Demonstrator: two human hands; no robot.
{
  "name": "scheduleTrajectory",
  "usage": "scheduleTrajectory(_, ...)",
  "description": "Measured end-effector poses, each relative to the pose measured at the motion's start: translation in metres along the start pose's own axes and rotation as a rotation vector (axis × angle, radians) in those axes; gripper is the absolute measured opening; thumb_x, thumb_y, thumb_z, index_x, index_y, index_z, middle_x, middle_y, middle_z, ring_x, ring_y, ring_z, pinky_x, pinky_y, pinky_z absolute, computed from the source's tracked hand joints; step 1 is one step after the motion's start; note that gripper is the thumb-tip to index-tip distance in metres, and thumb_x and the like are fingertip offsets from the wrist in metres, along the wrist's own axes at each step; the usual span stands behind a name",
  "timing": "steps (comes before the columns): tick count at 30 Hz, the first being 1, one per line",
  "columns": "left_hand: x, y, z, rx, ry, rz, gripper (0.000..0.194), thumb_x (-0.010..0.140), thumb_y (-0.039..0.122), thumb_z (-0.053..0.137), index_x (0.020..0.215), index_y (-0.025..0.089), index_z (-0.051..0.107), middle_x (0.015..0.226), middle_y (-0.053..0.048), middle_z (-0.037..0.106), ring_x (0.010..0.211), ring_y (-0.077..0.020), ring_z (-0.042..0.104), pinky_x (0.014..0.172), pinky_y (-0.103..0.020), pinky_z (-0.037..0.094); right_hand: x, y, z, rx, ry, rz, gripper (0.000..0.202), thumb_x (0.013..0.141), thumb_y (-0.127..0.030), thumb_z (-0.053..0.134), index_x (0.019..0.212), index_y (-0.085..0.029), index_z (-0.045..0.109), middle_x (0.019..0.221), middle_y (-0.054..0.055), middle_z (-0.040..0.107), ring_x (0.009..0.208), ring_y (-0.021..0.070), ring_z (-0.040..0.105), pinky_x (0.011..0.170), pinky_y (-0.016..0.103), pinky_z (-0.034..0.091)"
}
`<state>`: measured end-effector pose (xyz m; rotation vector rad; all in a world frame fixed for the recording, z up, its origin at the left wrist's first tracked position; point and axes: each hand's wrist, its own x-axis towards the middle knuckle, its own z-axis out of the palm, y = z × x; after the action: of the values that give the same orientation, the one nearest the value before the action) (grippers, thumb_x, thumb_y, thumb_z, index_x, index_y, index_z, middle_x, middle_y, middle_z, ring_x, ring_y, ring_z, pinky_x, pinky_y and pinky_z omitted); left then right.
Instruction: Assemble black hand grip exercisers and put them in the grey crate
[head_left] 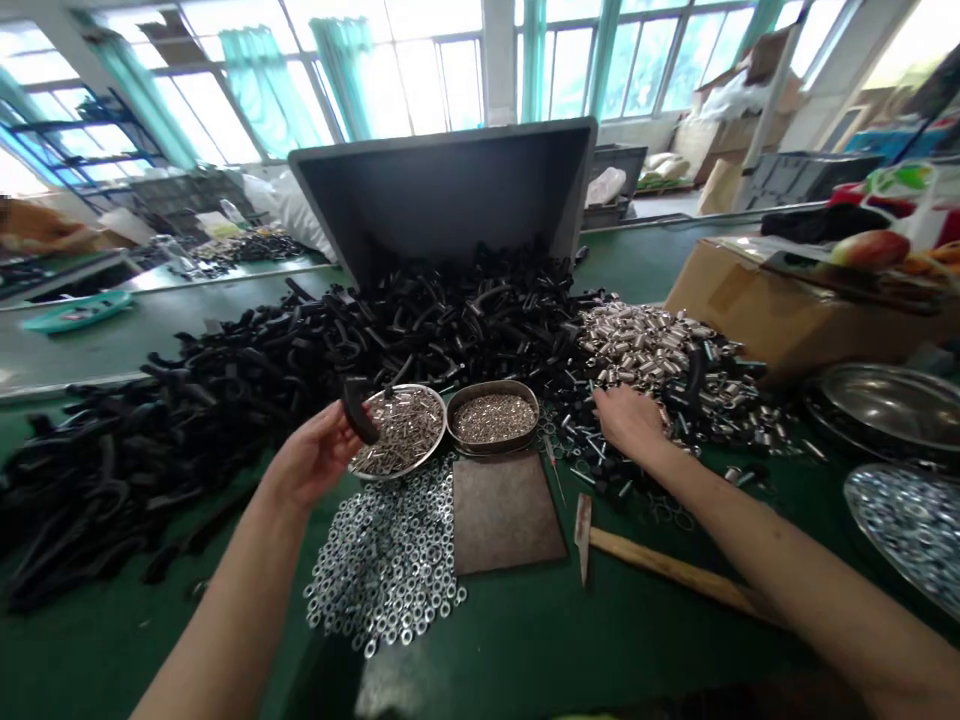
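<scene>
In my left hand (319, 450), closed with the fingers around it, is a curved black handle (360, 410), held up by the rim of a round dish of small metal pins (397, 430). My right hand (630, 425) reaches into a pile of bolts with black heads (592, 440), beside a heap of silvery metal sleeves (637, 345). Its fingertips are pressed together at the pile; what lies between them is too small to make out. An oval tin of tiny metal pieces (495, 418) stands between the hands, behind a flat metal plate (506, 515).
A hammer (660, 565) lies below my right forearm. Loose nuts (390, 560) spread left of the plate. Black handles (450, 320) pile up before a tipped grey bin (450, 200). A cardboard box (787, 310) and a tray of metal parts (911, 530) are at right.
</scene>
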<state>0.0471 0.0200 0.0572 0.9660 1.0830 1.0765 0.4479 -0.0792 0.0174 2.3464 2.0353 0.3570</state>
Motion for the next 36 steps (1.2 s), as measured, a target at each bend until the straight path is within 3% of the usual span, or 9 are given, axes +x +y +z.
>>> scheduleTrajectory(4,-0.069,-0.042,-0.018,-0.276,0.148,-0.113,0.021,0.075,0.023,0.063,0.094,0.015,0.065,0.080,-0.004,0.064,0.070,-0.0134,0.061,0.067,-0.027,0.053,0.003,-0.010,0.007,0.026,-0.009,0.050,0.024,0.085,-0.016,0.045,0.103,-0.012,0.060,0.085,0.017,0.065,0.080,0.0262,0.059,0.059,0.032,0.040)
scheduleTrajectory(8,-0.099,-0.076,-0.027,0.069,0.264,-0.039,0.024,0.064,0.025,0.074,0.083,0.016,0.066,0.057,0.004,0.053,0.050,-0.0083,0.049,0.051,-0.021,0.042,0.003,-0.008,0.018,0.158,0.119,0.087,0.030,0.084,-0.018,0.044,0.110,-0.012,0.057,0.093,0.016,0.064,0.087,0.0273,0.059,0.065,0.034,0.043)
scheduleTrajectory(12,-0.095,-0.088,-0.020,0.910,0.193,0.133,0.017,0.076,0.028,0.062,0.086,0.015,0.068,0.073,-0.003,0.064,0.069,-0.0162,0.060,0.065,-0.026,0.045,-0.004,-0.011,0.017,0.518,0.319,0.146,0.034,0.079,-0.020,0.052,0.112,-0.009,0.054,0.100,0.016,0.061,0.090,0.0261,0.059,0.075,0.038,0.046)
scheduleTrajectory(15,-0.082,-0.092,-0.004,1.382,0.134,0.246,0.017,0.076,0.012,0.051,0.081,0.016,0.067,0.089,-0.009,0.066,0.085,-0.0209,0.061,0.076,-0.030,0.046,-0.020,-0.026,0.009,0.882,0.274,0.212,0.031,0.076,-0.025,0.058,0.104,-0.013,0.057,0.093,0.011,0.064,0.081,0.0226,0.061,0.073,0.037,0.049)
scheduleTrajectory(19,-0.066,-0.097,0.009,1.484,0.074,0.258,0.022,0.073,0.005,0.047,0.078,0.016,0.065,0.090,-0.012,0.065,0.089,-0.0244,0.061,0.081,-0.033,0.045,-0.054,-0.054,0.000,1.281,0.070,0.174,0.026,0.076,-0.033,0.062,0.097,-0.017,0.061,0.094,0.009,0.067,0.084,0.0222,0.064,0.075,0.037,0.052)
scheduleTrajectory(24,-0.064,-0.089,0.008,1.468,0.028,0.280,0.024,0.072,0.005,0.048,0.086,0.014,0.065,0.093,-0.014,0.066,0.091,-0.0266,0.061,0.082,-0.037,0.046,-0.090,-0.086,-0.008,1.516,-0.109,0.139,0.026,0.071,-0.036,0.068,0.089,-0.018,0.064,0.087,0.006,0.068,0.083,0.0207,0.064,0.078,0.036,0.051)
scheduleTrajectory(27,-0.079,-0.082,0.016,1.227,0.021,0.253,0.026,0.074,0.010,0.050,0.094,0.015,0.065,0.090,-0.009,0.066,0.086,-0.0225,0.062,0.080,-0.034,0.047,-0.104,-0.104,-0.021,1.649,-0.202,0.145,0.027,0.070,-0.035,0.069,0.090,-0.018,0.063,0.083,0.003,0.067,0.071,0.0161,0.062,0.068,0.032,0.051)
scheduleTrajectory(32,-0.124,-0.089,0.055,-0.029,0.005,-0.182,0.020,0.062,0.021,0.071,0.080,0.015,0.064,0.066,0.000,0.061,0.065,-0.0150,0.062,0.067,-0.028,0.052,-0.121,-0.133,-0.043,1.826,-0.374,0.081,0.021,0.073,-0.031,0.068,0.089,-0.019,0.064,0.073,0.000,0.064,0.065,0.0130,0.060,0.064,0.029,0.050)
scheduleTrajectory(36,-0.150,-0.103,0.080,-0.327,-0.048,-0.273,0.024,0.057,0.017,0.077,0.074,0.016,0.060,0.065,0.002,0.060,0.062,-0.0109,0.061,0.065,-0.023,0.052,-0.127,-0.145,-0.048,1.964,-0.431,0.040,0.020,0.068,-0.027,0.073,0.083,-0.019,0.064,0.082,0.001,0.066,0.074,0.0141,0.062,0.062,0.026,0.050)
